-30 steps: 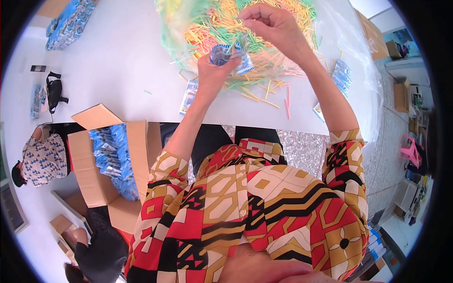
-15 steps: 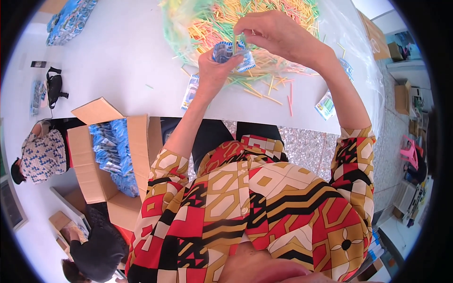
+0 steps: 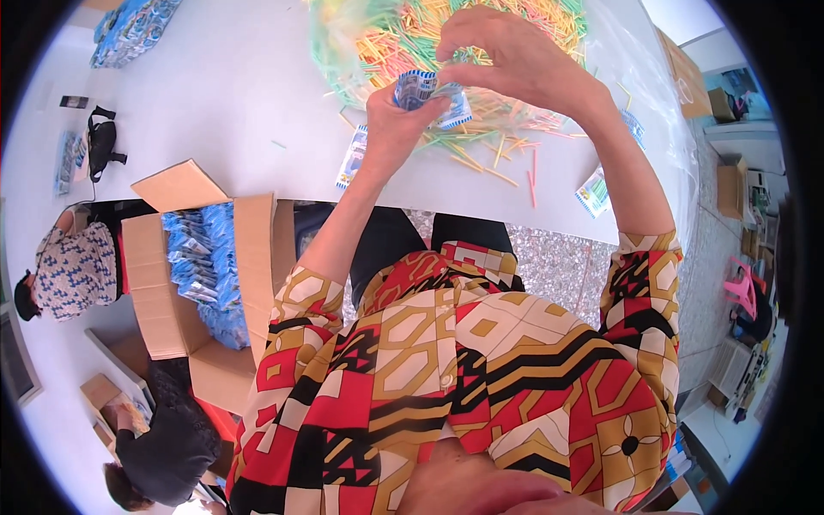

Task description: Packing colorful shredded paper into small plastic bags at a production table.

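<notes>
A small blue-and-white plastic packet (image 3: 415, 90) is pinched in my left hand (image 3: 393, 129), its mouth gaping upward. Close over that mouth curves my right hand (image 3: 515, 64), thumb beside the packet's edge and index finger bent above it, with a gap between them. I see nothing held in the right fingers. Behind both hands spreads a heap of thin yellow, green and pink sticks (image 3: 549, 26) in a clear plastic bag (image 3: 330, 43). Loose sticks (image 3: 485, 167) lie at its near side. Another packet (image 3: 353, 159) rests beside my left wrist.
More packets (image 3: 594, 193) lie by my right forearm. A cardboard box (image 3: 154, 283) full of blue packets (image 3: 202, 257) stands left of me, below the white table (image 3: 223, 94). Blue packets (image 3: 133, 33) are bundled at the far left. Two people (image 3: 77, 270) are at the left.
The sticks upright between my right fingers and the packet no longer show. My right thumb and index finger have parted a little; the left hand keeps the packet. The whole view has shifted slightly.
</notes>
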`<state>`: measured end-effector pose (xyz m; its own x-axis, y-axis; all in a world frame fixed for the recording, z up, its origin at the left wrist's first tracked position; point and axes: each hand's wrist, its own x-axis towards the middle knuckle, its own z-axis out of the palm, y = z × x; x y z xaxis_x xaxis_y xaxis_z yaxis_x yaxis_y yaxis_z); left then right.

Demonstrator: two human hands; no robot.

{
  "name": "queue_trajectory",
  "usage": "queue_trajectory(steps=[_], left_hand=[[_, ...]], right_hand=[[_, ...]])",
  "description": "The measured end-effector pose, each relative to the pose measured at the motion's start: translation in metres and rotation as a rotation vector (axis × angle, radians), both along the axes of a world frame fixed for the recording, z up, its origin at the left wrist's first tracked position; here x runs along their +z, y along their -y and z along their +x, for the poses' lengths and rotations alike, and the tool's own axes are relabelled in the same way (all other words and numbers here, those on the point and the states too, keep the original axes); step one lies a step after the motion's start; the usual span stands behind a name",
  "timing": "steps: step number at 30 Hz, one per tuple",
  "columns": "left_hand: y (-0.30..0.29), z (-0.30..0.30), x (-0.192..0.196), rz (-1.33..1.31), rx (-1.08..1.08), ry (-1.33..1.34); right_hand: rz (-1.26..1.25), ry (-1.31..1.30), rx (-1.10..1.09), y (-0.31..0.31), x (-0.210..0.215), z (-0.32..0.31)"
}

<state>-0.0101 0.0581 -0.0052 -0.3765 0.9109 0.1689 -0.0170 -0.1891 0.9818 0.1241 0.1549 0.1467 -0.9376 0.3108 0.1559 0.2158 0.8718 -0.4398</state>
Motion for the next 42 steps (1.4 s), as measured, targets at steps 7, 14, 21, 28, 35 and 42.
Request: queue_trajectory(steps=[7,14,21,28,35,42], left_hand=[[0.001,0.001,0.003,0.009,0.016,0.035],[0.0,0.001,-0.002,0.012,-0.008,0.011],[0.006,-0.002,0.002,0.001,-0.024,0.038],[0.006,0.001,0.005,0.04,-0.056,0.078],[0.011,-0.005,0.012,0.032,-0.113,0.198],[0.011,-0.005,0.013,0.015,-0.173,0.28]], right_hand=[[0.059,-0.056,0.1,-0.001,-0.003,-0.001],[-0.051,-0.084,0.078,0.002,-0.001,-0.002],[0.045,-0.359,-0.054,0.004,0.022,0.007],[-0.018,-0.255,-0.031,0.003,0.001,0.007],[-0.526,-0.389,-0.103,-0.031,-0.053,0.017],[-0.789,-0.225,-0.092,-0.019,-0.088,0.026]])
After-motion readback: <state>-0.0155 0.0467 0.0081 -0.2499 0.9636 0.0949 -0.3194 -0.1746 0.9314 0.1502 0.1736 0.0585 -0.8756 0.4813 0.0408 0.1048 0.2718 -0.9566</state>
